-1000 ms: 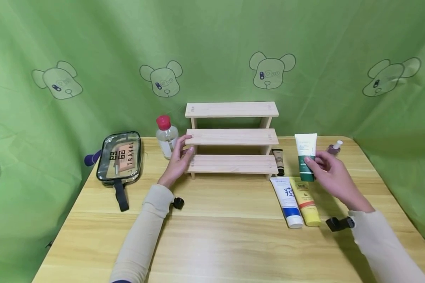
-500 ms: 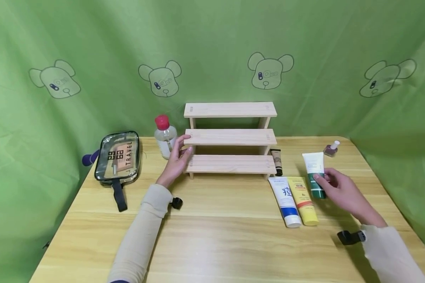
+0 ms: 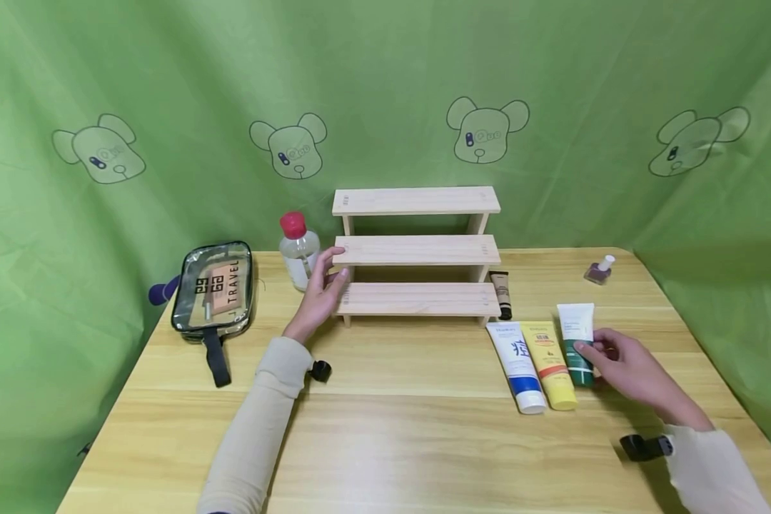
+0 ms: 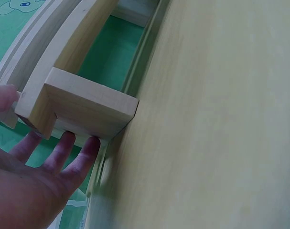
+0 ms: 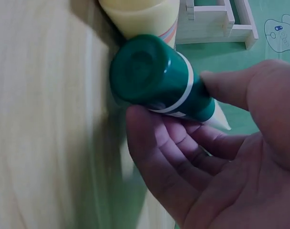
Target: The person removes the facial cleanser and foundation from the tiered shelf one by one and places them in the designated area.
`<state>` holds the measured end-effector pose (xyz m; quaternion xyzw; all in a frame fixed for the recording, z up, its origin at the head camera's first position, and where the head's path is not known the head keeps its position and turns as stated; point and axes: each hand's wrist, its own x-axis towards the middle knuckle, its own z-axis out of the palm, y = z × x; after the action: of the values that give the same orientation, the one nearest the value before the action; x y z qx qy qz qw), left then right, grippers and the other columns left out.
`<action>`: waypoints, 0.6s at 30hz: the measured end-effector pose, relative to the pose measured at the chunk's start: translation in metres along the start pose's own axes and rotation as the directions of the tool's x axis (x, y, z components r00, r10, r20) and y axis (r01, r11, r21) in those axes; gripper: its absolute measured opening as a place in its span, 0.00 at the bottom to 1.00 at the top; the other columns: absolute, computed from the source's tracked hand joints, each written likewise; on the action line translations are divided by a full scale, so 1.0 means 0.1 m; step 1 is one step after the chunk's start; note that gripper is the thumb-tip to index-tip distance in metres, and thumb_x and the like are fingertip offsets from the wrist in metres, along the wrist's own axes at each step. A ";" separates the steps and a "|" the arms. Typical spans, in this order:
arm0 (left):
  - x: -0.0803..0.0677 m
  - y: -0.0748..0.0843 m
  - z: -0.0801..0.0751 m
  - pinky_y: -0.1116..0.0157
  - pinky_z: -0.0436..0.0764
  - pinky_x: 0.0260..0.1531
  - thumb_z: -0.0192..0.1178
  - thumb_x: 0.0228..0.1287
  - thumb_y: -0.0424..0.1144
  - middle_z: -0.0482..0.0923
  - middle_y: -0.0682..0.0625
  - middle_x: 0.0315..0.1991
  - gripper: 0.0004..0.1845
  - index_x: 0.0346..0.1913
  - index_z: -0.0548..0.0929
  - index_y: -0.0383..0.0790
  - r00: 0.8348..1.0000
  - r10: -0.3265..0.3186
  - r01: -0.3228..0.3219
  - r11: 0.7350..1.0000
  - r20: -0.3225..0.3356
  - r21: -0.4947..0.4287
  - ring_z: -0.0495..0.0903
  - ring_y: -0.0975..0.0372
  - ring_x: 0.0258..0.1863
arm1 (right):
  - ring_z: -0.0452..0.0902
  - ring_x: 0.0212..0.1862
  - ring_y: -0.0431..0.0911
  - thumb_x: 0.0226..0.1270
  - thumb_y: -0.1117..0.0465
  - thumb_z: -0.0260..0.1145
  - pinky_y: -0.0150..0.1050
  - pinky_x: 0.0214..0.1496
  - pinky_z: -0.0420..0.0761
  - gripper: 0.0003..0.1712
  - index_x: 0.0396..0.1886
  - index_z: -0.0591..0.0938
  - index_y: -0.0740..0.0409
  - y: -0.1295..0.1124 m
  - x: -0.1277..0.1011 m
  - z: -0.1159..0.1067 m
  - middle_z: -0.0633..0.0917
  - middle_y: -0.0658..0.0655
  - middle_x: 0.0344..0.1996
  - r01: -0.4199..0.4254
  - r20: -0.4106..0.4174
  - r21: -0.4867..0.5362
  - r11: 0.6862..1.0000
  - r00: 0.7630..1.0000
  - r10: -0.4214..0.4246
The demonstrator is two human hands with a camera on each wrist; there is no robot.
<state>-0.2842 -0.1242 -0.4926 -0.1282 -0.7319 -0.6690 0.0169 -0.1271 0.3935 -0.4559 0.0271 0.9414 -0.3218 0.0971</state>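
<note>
My right hand (image 3: pixel 636 368) holds a white squeeze tube with a green lower half (image 3: pixel 578 346) between thumb and fingers, close over the table beside the yellow tube (image 3: pixel 549 365). In the right wrist view its green cap (image 5: pixel 140 69) points at the camera, right by the yellow tube's end. A white tube with a blue band (image 3: pixel 517 368) lies left of the yellow one. My left hand (image 3: pixel 319 296) grips the left end of the three-step wooden shelf (image 3: pixel 417 298). In the left wrist view several fingertips (image 4: pixel 90 148) touch its side panel (image 4: pixel 94 102).
A small beige tube with a black cap (image 3: pixel 501 294) lies by the shelf's right side. Further right stands a nail polish bottle (image 3: pixel 600 271). On the left are a red-capped clear bottle (image 3: pixel 299 257) and a clear travel pouch (image 3: pixel 213 289). A green curtain (image 3: pixel 385 86) hangs behind.
My right hand has brought the green and white tube down and toward me, from above the yellow tube to its right side. The left hand stays at the shelf.
</note>
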 end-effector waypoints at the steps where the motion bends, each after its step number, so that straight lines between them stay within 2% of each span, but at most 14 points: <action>1: 0.00 0.00 0.00 0.49 0.80 0.67 0.53 0.86 0.34 0.69 0.38 0.79 0.26 0.80 0.66 0.53 1.000 0.001 -0.001 1.000 -0.001 -0.003 0.78 0.35 0.68 | 0.80 0.44 0.46 0.89 0.42 0.55 0.36 0.37 0.85 0.38 0.69 0.72 0.78 0.01 0.00 0.00 0.85 0.68 0.49 -0.008 0.007 0.001 1.000 1.000 0.008; 7: 0.00 -0.02 0.00 0.49 0.80 0.66 0.53 0.86 0.35 0.69 0.38 0.78 0.26 0.79 0.66 0.54 1.000 -0.001 0.001 1.000 -0.001 -0.013 0.77 0.33 0.68 | 0.81 0.49 0.56 0.90 0.47 0.54 0.32 0.39 0.80 0.39 0.72 0.68 0.84 0.06 0.02 -0.03 0.83 0.77 0.53 -0.015 0.009 -0.060 0.998 1.000 0.015; 12: 0.00 -0.03 -0.01 0.49 0.80 0.67 0.53 0.86 0.35 0.68 0.38 0.80 0.26 0.80 0.66 0.53 1.000 -0.003 0.003 1.000 -0.001 -0.016 0.78 0.34 0.68 | 0.81 0.54 0.64 0.90 0.51 0.54 0.36 0.41 0.80 0.35 0.74 0.66 0.81 0.08 0.02 -0.04 0.81 0.80 0.55 -0.025 -0.018 -0.046 0.999 1.000 0.024; 18: 0.01 -0.03 -0.01 0.47 0.80 0.67 0.53 0.86 0.36 0.69 0.38 0.79 0.26 0.79 0.67 0.54 1.000 -0.001 0.001 1.000 0.004 -0.015 0.78 0.34 0.68 | 0.81 0.52 0.60 0.91 0.50 0.52 0.35 0.37 0.83 0.35 0.75 0.64 0.79 0.06 -0.03 -0.01 0.80 0.78 0.55 -0.056 0.002 -0.008 0.998 0.998 0.056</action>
<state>-0.2860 -0.1256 -0.4953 -0.1296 -0.7269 -0.6742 0.0141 -0.1235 0.3989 -0.4580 0.0527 0.9415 -0.3153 0.1071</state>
